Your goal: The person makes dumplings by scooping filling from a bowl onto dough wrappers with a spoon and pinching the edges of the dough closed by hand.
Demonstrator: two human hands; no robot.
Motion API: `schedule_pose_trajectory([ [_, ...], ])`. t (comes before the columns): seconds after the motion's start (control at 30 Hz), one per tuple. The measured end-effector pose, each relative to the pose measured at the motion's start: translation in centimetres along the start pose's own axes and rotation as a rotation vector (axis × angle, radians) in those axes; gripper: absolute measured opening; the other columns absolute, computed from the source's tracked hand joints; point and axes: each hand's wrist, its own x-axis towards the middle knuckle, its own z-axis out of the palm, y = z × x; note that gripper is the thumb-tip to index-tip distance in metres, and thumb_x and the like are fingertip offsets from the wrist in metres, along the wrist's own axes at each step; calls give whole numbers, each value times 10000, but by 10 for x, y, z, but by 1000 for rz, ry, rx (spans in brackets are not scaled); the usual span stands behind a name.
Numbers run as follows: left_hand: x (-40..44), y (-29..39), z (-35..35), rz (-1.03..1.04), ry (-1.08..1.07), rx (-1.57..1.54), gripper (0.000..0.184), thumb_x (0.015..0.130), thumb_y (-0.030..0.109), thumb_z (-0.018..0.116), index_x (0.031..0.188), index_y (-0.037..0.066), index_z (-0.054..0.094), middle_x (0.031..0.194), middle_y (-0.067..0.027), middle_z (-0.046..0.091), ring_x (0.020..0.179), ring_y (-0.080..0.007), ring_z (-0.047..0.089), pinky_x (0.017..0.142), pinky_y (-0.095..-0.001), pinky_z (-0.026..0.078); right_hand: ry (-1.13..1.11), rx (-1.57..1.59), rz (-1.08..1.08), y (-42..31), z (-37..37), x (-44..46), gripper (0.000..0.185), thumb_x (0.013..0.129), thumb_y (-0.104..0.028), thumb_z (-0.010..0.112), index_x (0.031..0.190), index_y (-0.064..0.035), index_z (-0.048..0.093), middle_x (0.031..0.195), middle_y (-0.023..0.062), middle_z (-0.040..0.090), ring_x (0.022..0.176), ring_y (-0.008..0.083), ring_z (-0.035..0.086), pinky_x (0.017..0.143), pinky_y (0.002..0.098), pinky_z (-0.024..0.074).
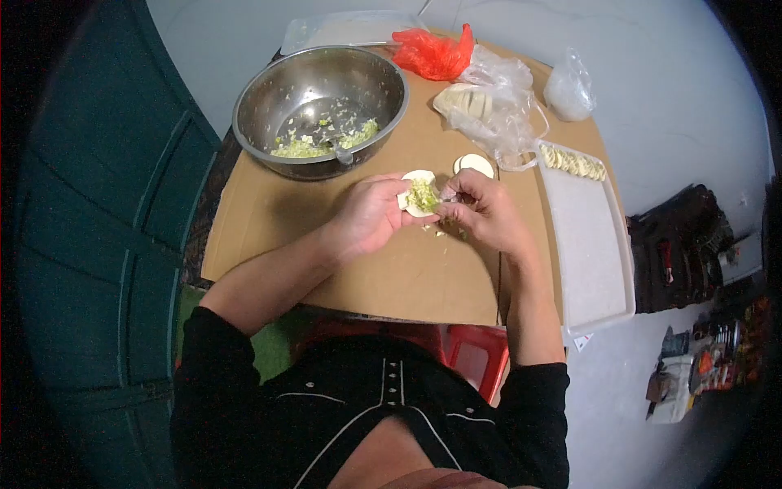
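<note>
A round dumpling wrapper (405,201) lies open across the fingers of my left hand (368,213), which grips it from the left side. Chopped green-and-white filling (423,196) is heaped in the middle of the wrapper. My right hand (482,213) has its thumb and fingertips pinched at the wrapper's right edge, close to the filling. Just beyond that hand, a few plain round wrappers (476,166) lie overlapping on the cardboard. Crumbs of filling (439,234) are scattered below my hands.
A large steel bowl (252,122) with leftover filling and a spoon (340,151) stands at the back left. A red bag (436,54), clear plastic bags (509,122) and stacked wrappers (466,100) lie behind. On the right, a white tray (595,244) holds a row of dumplings (573,162).
</note>
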Motion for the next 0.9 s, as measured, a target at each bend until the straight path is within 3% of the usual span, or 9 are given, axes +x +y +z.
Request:
schedule_pose_trajectory([
  [0.03,-1,-1,1,-1,3,5,385,932,120,401,1252,-93,415,1232,-205,520,1122,-317,549,949,-496,473,-12,-36,7,-2,0,0,192,736,-56,718,871,5,595,794,114,590,731,243,569,667,340,459],
  [0.13,-1,-4,-1,-7,-20,18,363,933,105,404,1231,-102,431,1222,-202,527,1114,-308,554,949,-486,478,7,-88,-63,-3,4,1,185,720,-42,706,860,4,595,784,144,595,747,299,582,678,373,463],
  [0.37,-2,-8,-2,-40,-57,6,342,945,92,401,1217,-112,435,1214,-208,530,1107,-302,558,962,-473,477,12,-155,-77,-2,7,2,141,724,-26,676,834,7,594,784,165,602,758,338,587,687,392,468],
  [0.43,-4,-6,3,-36,-71,2,343,950,94,395,1223,-111,431,1213,-206,529,1106,-300,558,967,-472,475,30,-122,-126,4,9,2,134,772,-26,699,806,12,575,712,59,557,655,132,520,584,295,438],
  [0.57,-5,-3,8,-47,-64,-21,347,952,93,392,1231,-111,423,1210,-204,530,1105,-297,559,967,-461,477,35,143,41,14,5,-2,132,782,-21,697,825,15,577,727,33,565,670,108,520,587,276,449],
  [0.63,-5,-3,6,-31,-86,-23,349,955,95,388,1236,-109,419,1208,-204,531,1104,-297,559,960,-452,483,-10,60,71,3,-3,-1,142,768,-32,681,888,7,617,778,104,603,736,207,590,652,319,468],
  [0.77,-4,-3,2,-42,-58,27,351,956,94,383,1240,-109,415,1216,-205,526,1108,-298,557,955,-448,486,-29,111,53,4,3,-3,168,739,-25,695,878,8,608,778,119,600,725,237,587,655,329,469],
  [0.9,-6,-4,5,-50,-56,24,322,955,82,375,1207,-112,429,1183,-202,534,1067,-288,576,936,-447,498,-24,-36,-21,-6,4,-1,186,697,-12,701,847,9,592,775,144,600,724,287,587,656,357,468],
])
